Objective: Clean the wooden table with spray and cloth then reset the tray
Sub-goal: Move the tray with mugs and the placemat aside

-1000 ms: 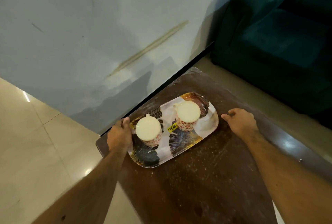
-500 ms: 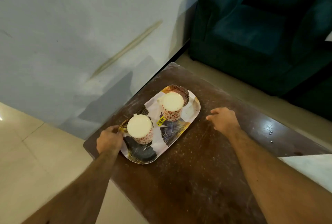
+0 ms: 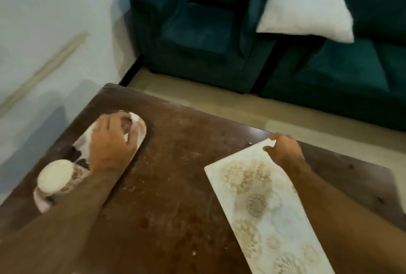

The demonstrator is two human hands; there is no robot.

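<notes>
The dark wooden table (image 3: 180, 186) is dusted with pale specks. A patterned tray (image 3: 140, 134) lies along its left side. A white cup (image 3: 55, 177) with a floral band stands on the tray's near end. My left hand (image 3: 112, 142) reaches over the tray's far end, fingers curled down round the second cup, which is almost wholly hidden under it. On the right lies a white patterned mat (image 3: 268, 212). My right hand (image 3: 284, 151) pinches its far corner between thumb and fingers. The frame is blurred.
A pale wall stands to the left of the table. Behind the table are a teal armchair (image 3: 197, 27) and a teal sofa (image 3: 342, 71) with a white cushion (image 3: 305, 3). A strip of beige floor (image 3: 219, 102) runs between them and the table.
The view has swung to the right. My left hand moved from the tray's left rim onto the far cup. My right hand left the tray's side and took the mat's corner.
</notes>
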